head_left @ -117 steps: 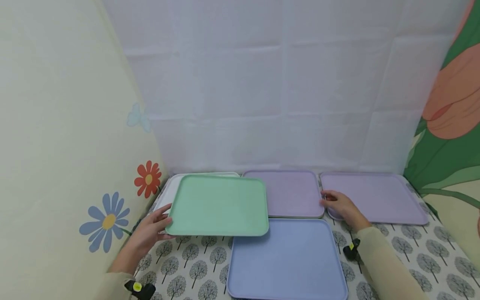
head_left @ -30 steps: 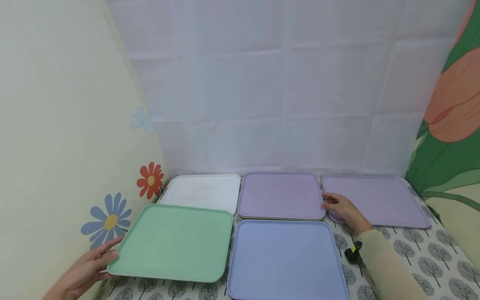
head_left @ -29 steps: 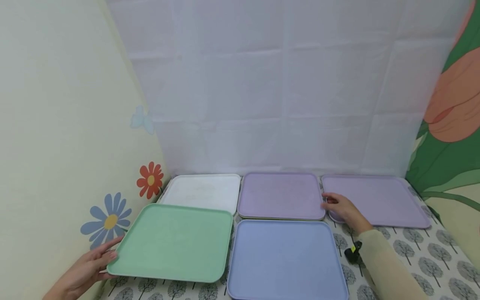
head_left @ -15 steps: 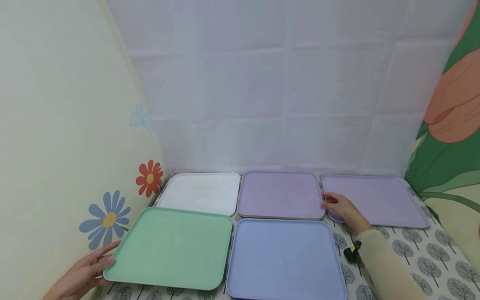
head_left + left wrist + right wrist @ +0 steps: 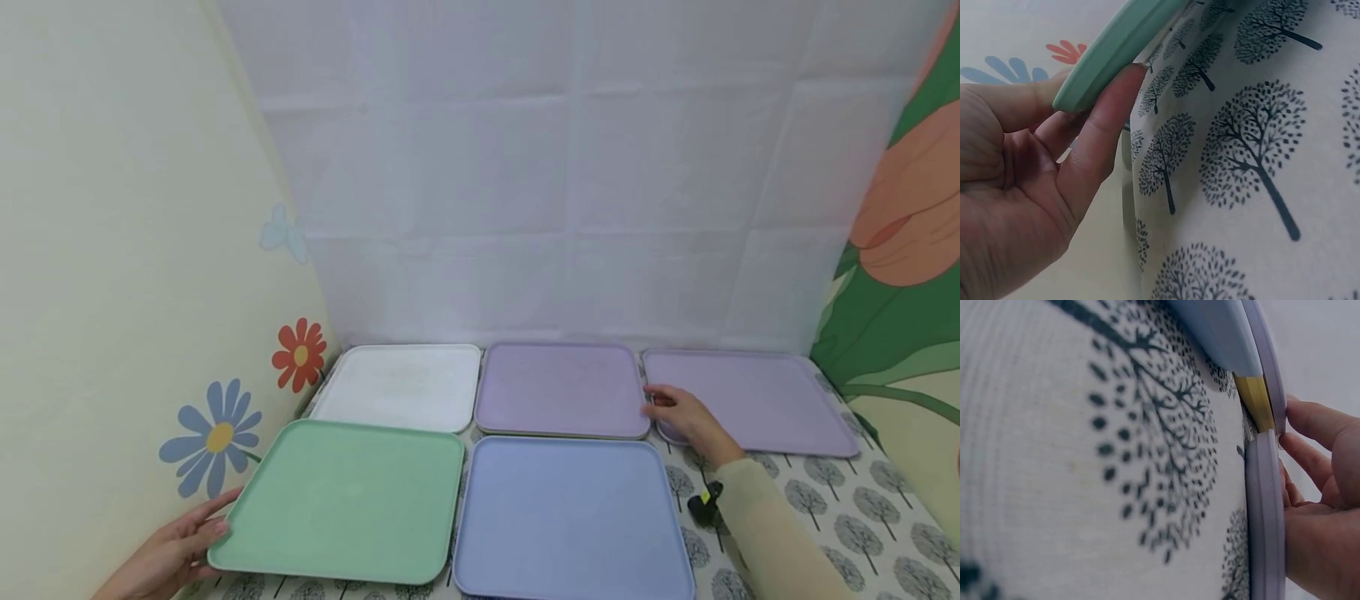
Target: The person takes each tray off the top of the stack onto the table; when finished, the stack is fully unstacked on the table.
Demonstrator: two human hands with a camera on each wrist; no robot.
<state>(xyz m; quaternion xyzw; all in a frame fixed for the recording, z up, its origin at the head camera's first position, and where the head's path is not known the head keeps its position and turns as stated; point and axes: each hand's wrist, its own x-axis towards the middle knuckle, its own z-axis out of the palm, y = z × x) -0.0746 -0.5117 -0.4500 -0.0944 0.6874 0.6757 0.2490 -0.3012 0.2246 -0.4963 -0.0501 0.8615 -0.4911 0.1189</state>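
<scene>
My left hand grips the left front corner of a mint green tray, its thumb and fingers on either side of the rim. The left wrist view shows the tray's edge tilted, with the tree-print cloth below. My right hand rests its fingertips at the right edge of the middle purple tray, over the near corner of another purple tray. In the right wrist view a yellow tray lies under the middle purple one, and the fingers touch the purple rim.
A blue tray lies in front of the middle purple tray, right of the green one. The white tray sits at the back left. A tree-print cloth covers the table, with a painted wall at the left.
The left hand has brought the green tray from over the white and middle purple trays leftward and nearer, lowering it beside the blue tray. The right hand has stayed put.
</scene>
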